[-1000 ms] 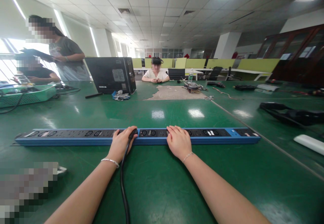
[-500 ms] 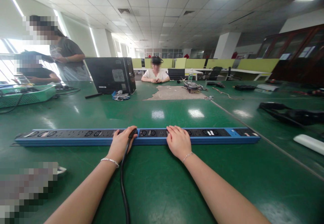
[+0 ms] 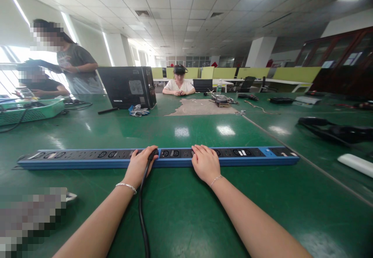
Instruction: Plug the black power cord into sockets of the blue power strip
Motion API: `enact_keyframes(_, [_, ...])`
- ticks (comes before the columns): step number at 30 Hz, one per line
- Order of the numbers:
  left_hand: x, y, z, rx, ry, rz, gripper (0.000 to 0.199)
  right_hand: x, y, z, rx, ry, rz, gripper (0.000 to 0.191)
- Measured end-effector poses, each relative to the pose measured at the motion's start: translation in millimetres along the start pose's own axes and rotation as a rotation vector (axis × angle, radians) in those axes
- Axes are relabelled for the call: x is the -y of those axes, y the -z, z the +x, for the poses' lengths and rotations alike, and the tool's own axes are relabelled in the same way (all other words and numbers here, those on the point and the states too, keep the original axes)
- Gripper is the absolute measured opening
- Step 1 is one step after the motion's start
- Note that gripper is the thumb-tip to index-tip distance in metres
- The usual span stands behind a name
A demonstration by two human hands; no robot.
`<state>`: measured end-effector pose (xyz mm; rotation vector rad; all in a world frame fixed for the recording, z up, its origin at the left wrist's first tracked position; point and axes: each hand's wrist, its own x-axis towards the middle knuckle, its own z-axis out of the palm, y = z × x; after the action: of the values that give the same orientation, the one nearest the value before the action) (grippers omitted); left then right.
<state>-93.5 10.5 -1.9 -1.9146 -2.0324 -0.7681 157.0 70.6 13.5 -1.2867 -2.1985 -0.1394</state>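
Note:
A long blue power strip with a black socket face lies crosswise on the green table. My left hand is closed around a black plug at the strip's middle; its black power cord runs down toward me. Whether the plug's prongs sit inside a socket is hidden by my fingers. To the right, my right hand rests on top of the strip, its fingers laid over the far edge and sockets. Several bare sockets show between the two hands.
A black computer case stands behind, with gloves beside it. A green basket is at the left, a black strap-like item and a white bar at the right. A person sits across the table; two others are at left.

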Motion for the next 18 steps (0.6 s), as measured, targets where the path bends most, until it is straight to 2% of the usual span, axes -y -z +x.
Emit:
enact_keyframes(9, [-10,11.0,-2,-0.021,-0.051,0.021,0.035,-1,0,0,0.002,0.008,-0.032,0.038])
enact_keyframes(14, [-6,3.7,-2,-0.073,-0.027,0.020,0.034,0,0,0,0.004,0.011,-0.025,0.038])
enact_keyframes(18, [-3,1.4,-2,-0.070,-0.024,-0.020,0.033,0,-1,0,-0.001,0.008,-0.005,0.039])
